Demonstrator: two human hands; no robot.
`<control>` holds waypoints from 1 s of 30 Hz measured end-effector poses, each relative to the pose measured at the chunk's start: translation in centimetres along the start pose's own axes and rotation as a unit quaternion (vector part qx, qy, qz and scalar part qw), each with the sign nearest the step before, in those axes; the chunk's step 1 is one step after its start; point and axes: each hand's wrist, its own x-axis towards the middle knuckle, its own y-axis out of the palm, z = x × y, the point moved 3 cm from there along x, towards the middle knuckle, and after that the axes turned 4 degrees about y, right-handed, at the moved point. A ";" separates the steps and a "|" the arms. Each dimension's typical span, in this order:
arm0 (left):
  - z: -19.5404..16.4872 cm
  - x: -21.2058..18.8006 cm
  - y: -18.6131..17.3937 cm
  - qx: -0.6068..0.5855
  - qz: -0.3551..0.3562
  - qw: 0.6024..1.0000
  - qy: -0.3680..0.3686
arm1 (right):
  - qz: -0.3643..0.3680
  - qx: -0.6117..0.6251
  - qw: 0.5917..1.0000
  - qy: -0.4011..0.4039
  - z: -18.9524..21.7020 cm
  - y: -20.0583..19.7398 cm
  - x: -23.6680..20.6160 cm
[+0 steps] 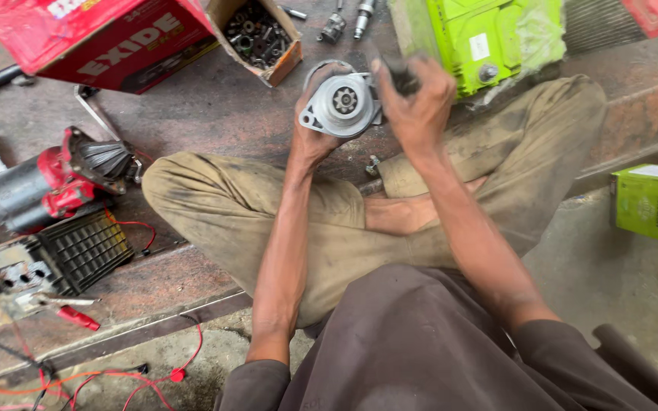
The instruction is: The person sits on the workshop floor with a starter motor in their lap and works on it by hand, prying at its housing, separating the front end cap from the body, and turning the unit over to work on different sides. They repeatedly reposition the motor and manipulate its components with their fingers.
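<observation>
- far left on the floor: red and grey motor [47,183] lying beside a black finned block [85,250], red wires [138,377] trailing near.
- centre, above crossed legs: left hand [315,129] wrapped around the back of a silver starter housing [342,104], gear end facing up.
- just right: right hand [418,99] closed on a small dark part [399,74], blurred, touching the housing's edge.
- risk: could slip from greasy fingers and drop onto the legs or concrete.
- far right: green box [654,202] well apart.
</observation>
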 end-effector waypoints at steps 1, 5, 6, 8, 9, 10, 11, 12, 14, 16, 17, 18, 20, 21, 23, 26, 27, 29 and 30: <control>-0.1 0.0 0.0 -0.008 0.002 1.000 -0.004 | -0.032 -0.048 0.997 -0.042 0.3 0.1 0.0; -0.4 0.2 0.1 -0.005 -0.010 0.999 0.039 | -0.037 -0.037 0.998 -0.027 0.2 -0.1 0.1; -0.5 0.0 0.0 0.014 -0.021 0.998 0.052 | 0.005 0.026 0.999 0.029 -0.2 0.1 0.2; -0.3 -0.1 0.0 0.012 -0.028 0.999 0.037 | 0.014 0.028 0.999 0.025 -0.4 -0.1 0.1; -0.2 -0.3 0.1 0.008 -0.025 0.999 0.031 | 0.012 0.026 0.999 0.026 -0.6 -0.1 0.0; -0.1 -0.4 0.1 0.002 -0.017 1.000 0.017 | 0.012 0.028 0.999 0.024 -0.8 -0.1 -0.1; 0.1 -0.7 0.1 -0.005 -0.009 1.000 0.003 | 0.012 0.029 0.999 0.020 -1.0 -0.1 -0.2; 0.3 -0.7 0.1 -0.014 -0.004 1.000 -0.005 | 0.011 0.029 0.999 0.010 -1.1 0.0 -0.1; 0.4 -0.8 0.0 0.016 -0.017 0.999 0.024 | 0.022 0.106 0.992 0.060 -1.7 0.1 0.0; 0.6 -0.8 -0.1 0.024 -0.018 0.999 0.019 | 0.051 0.110 0.988 0.096 -1.9 0.2 0.0; 0.7 -0.7 0.0 0.017 -0.013 1.000 0.007 | 0.068 0.077 0.990 0.100 -1.9 0.2 0.1; 0.7 -0.6 0.0 0.013 -0.008 1.000 0.000 | 0.083 0.049 0.990 0.099 -1.7 0.3 0.1; 0.6 -0.4 0.0 -0.011 -0.009 1.000 0.011 | -0.054 -0.158 0.980 -0.111 0.0 -0.6 -0.1; 0.4 -0.2 0.0 -0.026 -0.013 0.999 0.027 | -0.127 -0.259 0.932 -0.220 0.9 -0.8 -0.5; 0.2 -0.1 -0.1 0.021 -0.019 0.999 0.044 | 0.007 -0.018 1.000 0.014 -0.2 -0.9 -0.5; 0.1 -0.3 -0.2 0.031 -0.023 0.998 0.044 | 0.090 0.048 0.993 0.054 0.1 -0.8 -0.9; 0.0 -0.5 -0.2 0.020 -0.018 0.999 0.046 | 0.086 0.018 0.996 0.015 0.4 -1.0 -1.0; 0.3 -0.5 -0.2 0.019 -0.020 0.999 0.029 | 0.058 -0.046 0.996 -0.040 1.0 -1.3 -1.1; 0.4 -0.6 -0.1 0.016 -0.022 0.999 0.019 | 0.045 -0.080 0.994 -0.067 1.3 -1.5 -1.2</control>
